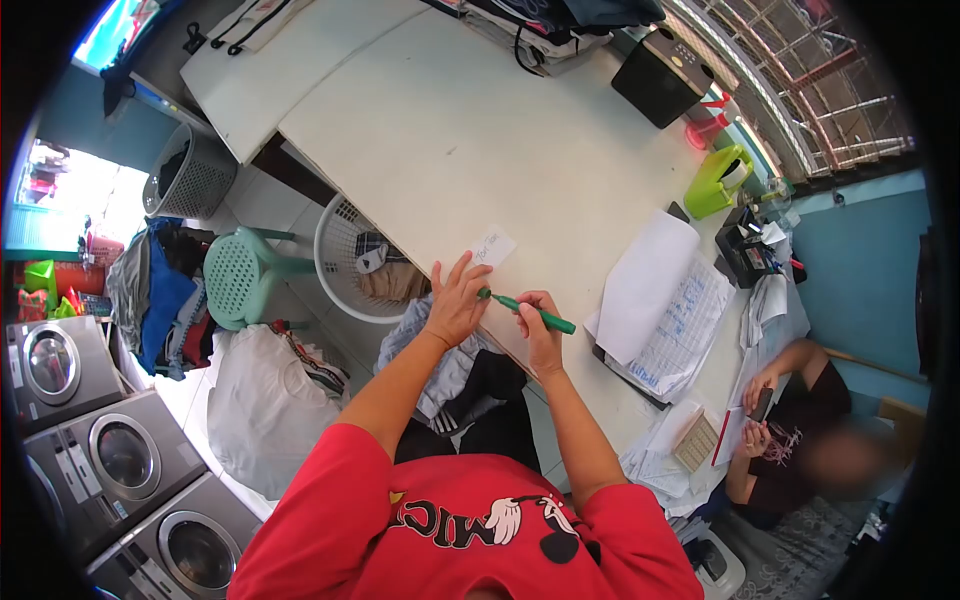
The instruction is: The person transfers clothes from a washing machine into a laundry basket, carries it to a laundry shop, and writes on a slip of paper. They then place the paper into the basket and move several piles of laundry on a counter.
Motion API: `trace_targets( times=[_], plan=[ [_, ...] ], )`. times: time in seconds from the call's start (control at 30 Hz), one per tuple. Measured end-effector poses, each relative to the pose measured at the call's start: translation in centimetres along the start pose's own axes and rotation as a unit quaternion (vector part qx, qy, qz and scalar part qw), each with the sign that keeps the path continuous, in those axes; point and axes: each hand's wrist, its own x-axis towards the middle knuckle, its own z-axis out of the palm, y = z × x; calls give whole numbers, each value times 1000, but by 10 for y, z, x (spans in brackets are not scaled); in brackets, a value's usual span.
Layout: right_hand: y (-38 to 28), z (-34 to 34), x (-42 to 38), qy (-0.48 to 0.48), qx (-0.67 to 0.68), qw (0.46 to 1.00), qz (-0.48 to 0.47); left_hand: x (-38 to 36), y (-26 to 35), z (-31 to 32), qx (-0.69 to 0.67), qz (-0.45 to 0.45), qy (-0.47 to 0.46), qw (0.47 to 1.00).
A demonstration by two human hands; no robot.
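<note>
My right hand (542,335) is closed around a green marker (545,316), its tip pointing left toward my other hand. At the table's near edge, my left hand (457,303) has some fingers spread against a small white paper slip (493,246) with dark handwriting. A green marker cap (484,293) shows at the thumb side of that hand and seems pinched there, right by the marker's tip. Below my forearms, light blue and black clothes (440,365) lie across my lap. The fingers partly cover the slip's lower end.
The white table (420,130) carries an open logbook (660,310), a black box (660,78) and a green container (718,182). A laundry basket (330,270), green stool (235,275) and washing machines (125,455) stand left. Another person (800,430) sits right, holding a phone.
</note>
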Motion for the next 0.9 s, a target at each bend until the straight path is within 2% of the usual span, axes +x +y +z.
trace_targets(
  times=[0.17, 0.37, 0.47, 0.53, 0.57, 0.63, 0.77, 0.83, 0.9],
  plan=[
    [0, 7, 3, 11, 8, 1000, 2, 0, -1, 1, -4, -5, -3, 1000],
    [1, 17, 19, -48, -70, 996, -10, 0, -2, 1, 23, -5, -6, 1000],
    [-5, 26, 24, -39, -92, 995, 30, -1, -3, 3, 21, -11, 2, 1000],
    [-6, 30, 28, -60, -265, 959, -85, 0, -4, 6, 12, -15, 31, 999],
    [-9, 33, 29, -62, -269, 957, -88, 0, -6, 9, 10, -15, 37, 999],
    [-13, 37, 27, -74, -360, 922, -117, -3, -9, 14, 21, -4, 62, 998],
    [-27, 30, 26, -42, -411, 904, -105, -4, -6, 9, 19, 2, 61, 998],
    [-40, 21, 24, 6, -480, 875, -70, -3, -4, 8, 19, 8, 61, 998],
    [-44, 9, 23, 27, -488, 872, -39, -2, -5, 7, 11, 15, 58, 998]
  ],
)
